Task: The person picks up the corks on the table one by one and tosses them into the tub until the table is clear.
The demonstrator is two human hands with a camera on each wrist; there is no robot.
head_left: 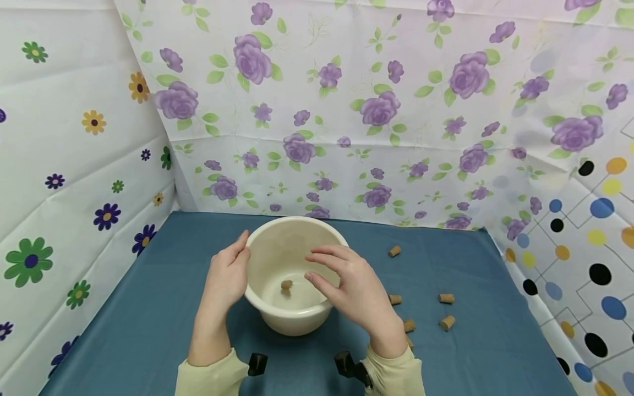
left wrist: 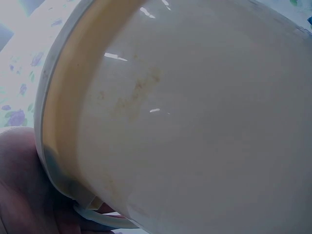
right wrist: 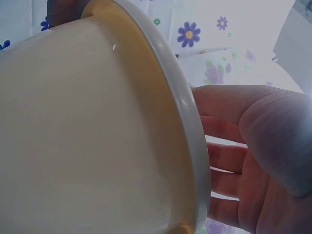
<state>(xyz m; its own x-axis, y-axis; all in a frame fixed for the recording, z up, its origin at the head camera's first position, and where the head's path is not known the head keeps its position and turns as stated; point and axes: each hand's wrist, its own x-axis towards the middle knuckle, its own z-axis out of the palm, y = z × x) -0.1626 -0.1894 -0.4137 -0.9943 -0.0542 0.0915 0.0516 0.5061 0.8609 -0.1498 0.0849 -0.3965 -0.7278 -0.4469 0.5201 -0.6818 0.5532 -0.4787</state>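
Note:
A deep cream bowl (head_left: 295,314) stands upright on the blue cloth. My left hand (head_left: 228,273) grips it at the left rim, and the left wrist view shows the fingers by a loop handle (left wrist: 108,219) below the rim. Over the right rim reaches my right hand (head_left: 354,283), its fingers spread loosely above the inside and holding nothing. One cork (head_left: 286,285) lies on the bowl's bottom. In the right wrist view the fingers (right wrist: 225,156) extend past the rim, their tips hidden behind it.
Several corks lie on the cloth right of the bowl, including one at the back (head_left: 394,251) and a pair further right, a cork (head_left: 446,298) and a nearer cork (head_left: 447,323). Others are partly behind the right forearm. Flower-patterned sheets (head_left: 317,110) surround the table.

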